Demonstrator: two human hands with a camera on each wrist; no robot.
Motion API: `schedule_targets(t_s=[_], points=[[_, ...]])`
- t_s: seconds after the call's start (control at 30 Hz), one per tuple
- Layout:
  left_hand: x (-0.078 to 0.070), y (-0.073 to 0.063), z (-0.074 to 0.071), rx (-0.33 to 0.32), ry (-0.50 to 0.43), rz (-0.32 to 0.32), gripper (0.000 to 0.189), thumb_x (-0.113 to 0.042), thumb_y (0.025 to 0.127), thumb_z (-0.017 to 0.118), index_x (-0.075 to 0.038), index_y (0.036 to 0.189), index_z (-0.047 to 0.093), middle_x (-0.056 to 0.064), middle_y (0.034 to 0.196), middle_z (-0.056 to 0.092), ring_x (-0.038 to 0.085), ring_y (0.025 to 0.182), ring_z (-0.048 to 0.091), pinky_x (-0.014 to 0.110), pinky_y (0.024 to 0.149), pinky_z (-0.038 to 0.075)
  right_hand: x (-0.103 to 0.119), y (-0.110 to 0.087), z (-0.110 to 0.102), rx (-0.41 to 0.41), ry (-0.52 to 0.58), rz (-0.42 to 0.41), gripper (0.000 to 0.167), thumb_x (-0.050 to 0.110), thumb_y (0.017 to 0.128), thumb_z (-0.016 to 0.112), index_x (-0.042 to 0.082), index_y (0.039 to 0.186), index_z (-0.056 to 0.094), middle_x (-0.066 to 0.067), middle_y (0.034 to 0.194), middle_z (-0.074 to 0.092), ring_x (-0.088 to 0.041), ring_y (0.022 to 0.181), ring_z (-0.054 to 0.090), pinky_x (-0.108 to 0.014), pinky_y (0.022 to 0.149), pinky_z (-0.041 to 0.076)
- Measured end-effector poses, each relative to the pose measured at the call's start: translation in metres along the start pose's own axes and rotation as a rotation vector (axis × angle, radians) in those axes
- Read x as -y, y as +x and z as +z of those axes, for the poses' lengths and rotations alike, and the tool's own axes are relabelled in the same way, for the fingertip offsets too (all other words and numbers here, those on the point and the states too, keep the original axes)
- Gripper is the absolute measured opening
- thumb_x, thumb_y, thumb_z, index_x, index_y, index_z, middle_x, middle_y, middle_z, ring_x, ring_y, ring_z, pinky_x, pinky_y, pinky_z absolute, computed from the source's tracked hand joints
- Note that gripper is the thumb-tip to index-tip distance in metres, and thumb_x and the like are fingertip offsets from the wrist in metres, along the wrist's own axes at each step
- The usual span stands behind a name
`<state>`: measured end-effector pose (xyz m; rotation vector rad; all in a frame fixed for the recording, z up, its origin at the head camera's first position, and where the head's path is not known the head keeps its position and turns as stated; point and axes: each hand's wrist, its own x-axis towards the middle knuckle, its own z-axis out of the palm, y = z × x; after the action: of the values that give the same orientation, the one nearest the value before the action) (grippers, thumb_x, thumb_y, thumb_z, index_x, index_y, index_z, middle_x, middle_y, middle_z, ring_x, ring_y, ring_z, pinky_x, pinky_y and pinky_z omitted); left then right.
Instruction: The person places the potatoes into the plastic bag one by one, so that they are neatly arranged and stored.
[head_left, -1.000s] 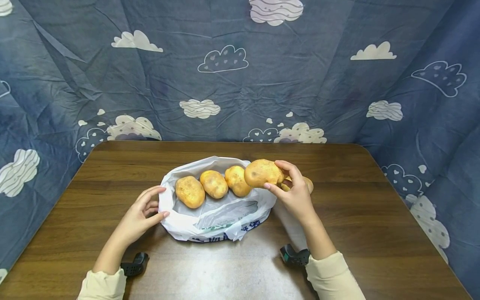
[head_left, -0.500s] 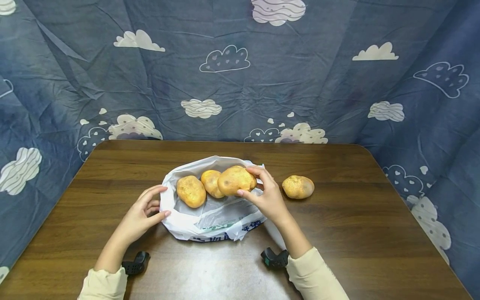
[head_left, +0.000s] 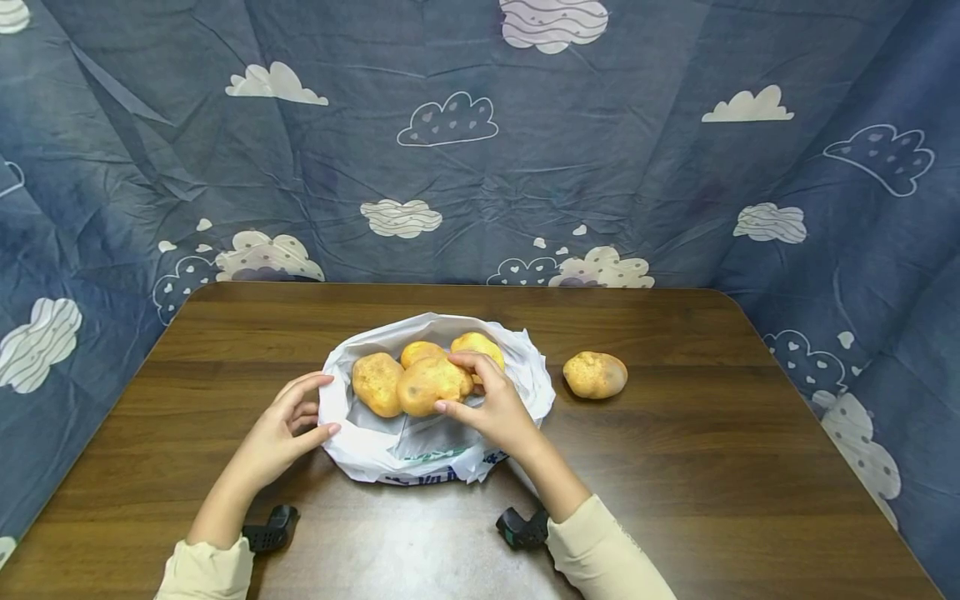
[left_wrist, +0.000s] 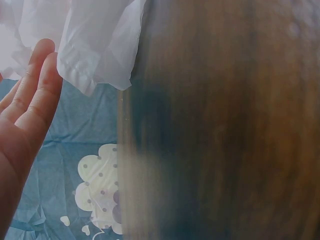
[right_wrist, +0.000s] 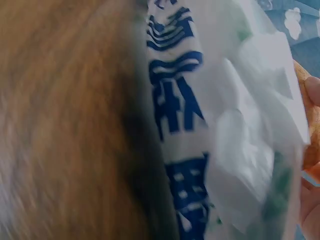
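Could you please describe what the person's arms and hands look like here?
The left grip and right grip are bare human hands, without gloves. The left sleeve and right sleeve are cream, slightly wrinkled, and leave the lower forearms uncovered. Beside each cuff sits an angular black device: the left device and the right device, which shows a small green patch.

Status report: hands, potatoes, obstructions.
Right hand holds potato at mouth of bag. Left hand touches bag. Loose potato on table. Nothing visibly blocking.
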<state>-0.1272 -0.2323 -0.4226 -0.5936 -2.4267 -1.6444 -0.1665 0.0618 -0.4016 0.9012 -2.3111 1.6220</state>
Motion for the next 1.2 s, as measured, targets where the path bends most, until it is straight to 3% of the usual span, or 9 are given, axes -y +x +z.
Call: schedule_targets(t_s=[0.17, 0.47, 0.7, 1.2], points=[[-0.001, -0.001, 0.000, 0.000, -0.003, -0.001, 0.058, 0.010, 0.074, 0.067, 0.001, 0.126, 0.043, 0.012, 0.128, 0.037, 0.011, 0.085, 0.054, 0.016, 0.075, 0.046, 0.021, 0.001, 0.005, 0.050, 0.050, 0.048, 0.052, -0.002, 0.069, 0.074, -0.009, 0.114, 0.048, -0.021, 0.115, 0.050, -0.029, 0.107, 0.048, -0.037, 0.088, 0.043], [-0.002, -0.001, 0.000, -0.003, 0.012, 0.004, 0.057, 0.009, 0.074, 0.067, 0.002, 0.126, 0.043, 0.014, 0.127, 0.037, 0.012, 0.085, 0.054, 0.015, 0.075, 0.046, 0.021, 0.001, 0.010, 0.117, 0.135, 0.219, 0.049, 0.001, 0.073, 0.072, -0.006, 0.116, 0.048, -0.018, 0.119, 0.049, -0.027, 0.106, 0.047, -0.039, 0.084, 0.046], [-0.001, -0.002, 0.000, -0.004, 0.011, -0.013, 0.058, 0.008, 0.074, 0.068, 0.001, 0.126, 0.043, 0.011, 0.128, 0.037, 0.011, 0.084, 0.053, 0.016, 0.075, 0.045, 0.025, 0.001, 0.011, 0.122, 0.066, 0.219, 0.045, 0.003, 0.073, 0.072, -0.006, 0.113, 0.053, -0.017, 0.115, 0.054, -0.030, 0.103, 0.049, -0.043, 0.088, 0.040], [-0.001, -0.001, 0.000, 0.001, 0.010, -0.020, 0.058, 0.007, 0.074, 0.068, 0.000, 0.126, 0.043, 0.010, 0.129, 0.037, 0.012, 0.085, 0.054, 0.016, 0.075, 0.046, 0.023, 0.000, 0.017, 0.168, 0.165, 0.243, 0.035, 0.002, 0.082, 0.064, -0.007, 0.113, 0.053, -0.019, 0.115, 0.055, -0.032, 0.105, 0.051, -0.044, 0.089, 0.041]])
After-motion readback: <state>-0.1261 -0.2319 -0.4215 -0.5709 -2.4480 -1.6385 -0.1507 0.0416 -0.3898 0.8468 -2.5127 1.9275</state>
